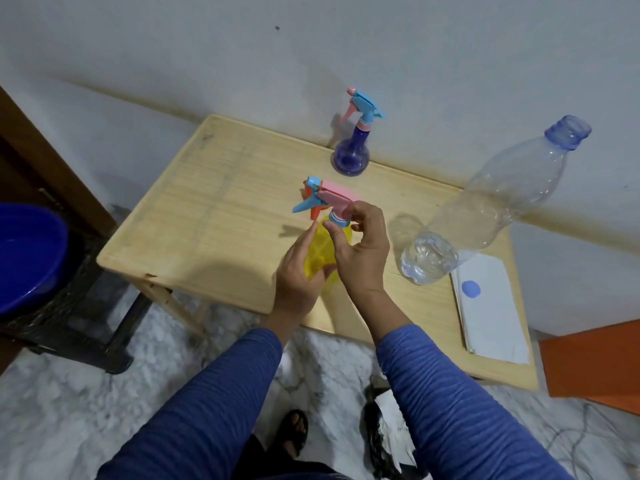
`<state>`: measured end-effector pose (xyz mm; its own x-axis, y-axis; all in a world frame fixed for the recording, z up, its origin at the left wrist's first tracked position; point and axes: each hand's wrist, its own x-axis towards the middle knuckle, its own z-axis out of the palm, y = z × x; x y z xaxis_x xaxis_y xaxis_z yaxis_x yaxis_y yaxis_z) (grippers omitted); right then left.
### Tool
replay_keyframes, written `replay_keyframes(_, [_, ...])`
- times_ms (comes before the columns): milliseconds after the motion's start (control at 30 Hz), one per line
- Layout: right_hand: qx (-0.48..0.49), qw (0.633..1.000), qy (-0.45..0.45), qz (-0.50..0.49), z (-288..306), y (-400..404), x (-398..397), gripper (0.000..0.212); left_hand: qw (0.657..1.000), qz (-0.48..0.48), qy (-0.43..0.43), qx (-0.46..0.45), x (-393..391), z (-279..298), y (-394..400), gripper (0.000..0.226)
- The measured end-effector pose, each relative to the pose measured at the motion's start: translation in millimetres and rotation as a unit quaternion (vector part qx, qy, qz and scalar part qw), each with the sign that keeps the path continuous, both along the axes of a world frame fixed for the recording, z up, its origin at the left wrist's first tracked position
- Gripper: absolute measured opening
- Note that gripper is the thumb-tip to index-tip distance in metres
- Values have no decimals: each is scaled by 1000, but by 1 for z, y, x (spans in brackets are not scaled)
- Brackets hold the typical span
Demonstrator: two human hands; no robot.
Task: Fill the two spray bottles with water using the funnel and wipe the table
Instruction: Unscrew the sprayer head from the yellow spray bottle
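A yellow translucent spray bottle (320, 252) stands near the middle of the pale wooden tabletop (194, 216), between the left hand (298, 275) and the right hand (360, 251). A dark blue spray bottle (351, 152) stands behind it at the far edge. A clear plastic water bottle (485, 209) stands toward the right edge, and a white folded cloth (491, 306) lies before it, at the near right corner. A blue plastic basin (27, 254) sits left of the tabletop, off it.

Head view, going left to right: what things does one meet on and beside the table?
Blue basin beside the table → yellow spray bottle held in both hands → purple spray bottle at the far edge → clear water bottle, uncapped → white cloth with the blue cap on it.
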<state>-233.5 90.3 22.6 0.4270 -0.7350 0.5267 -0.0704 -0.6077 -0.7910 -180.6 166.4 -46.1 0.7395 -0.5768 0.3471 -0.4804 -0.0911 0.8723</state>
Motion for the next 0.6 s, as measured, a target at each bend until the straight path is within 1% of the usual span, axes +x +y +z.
replay_keyframes(133, [16, 1000, 13, 22, 2, -1, -2, 37, 1000, 4, 25, 16, 1, -2, -1, 71])
replay_keyframes(233, [35, 998, 24, 48, 2, -3, -9, 38, 998, 14, 50, 36, 0, -3, -1, 62])
replay_keyframes(367, [44, 995, 40, 75, 12, -6, -11, 69, 997, 11, 56, 44, 2, -5, 0, 73])
replay_keyframes(400, [43, 995, 42, 74, 14, -7, -9, 70, 997, 8, 59, 47, 2, -5, 0, 73])
replay_keyframes(500, [41, 995, 46, 84, 14, -11, -8, 56, 997, 6, 60, 39, 2, -3, 0, 71])
replay_keyframes(533, [42, 993, 52, 93, 13, -11, -10, 55, 998, 2, 54, 31, 3, -2, -1, 72])
replay_keyframes(600, [45, 991, 61, 114, 11, -11, -14, 60, 999, -7, 39, 22, 3, -3, -1, 74])
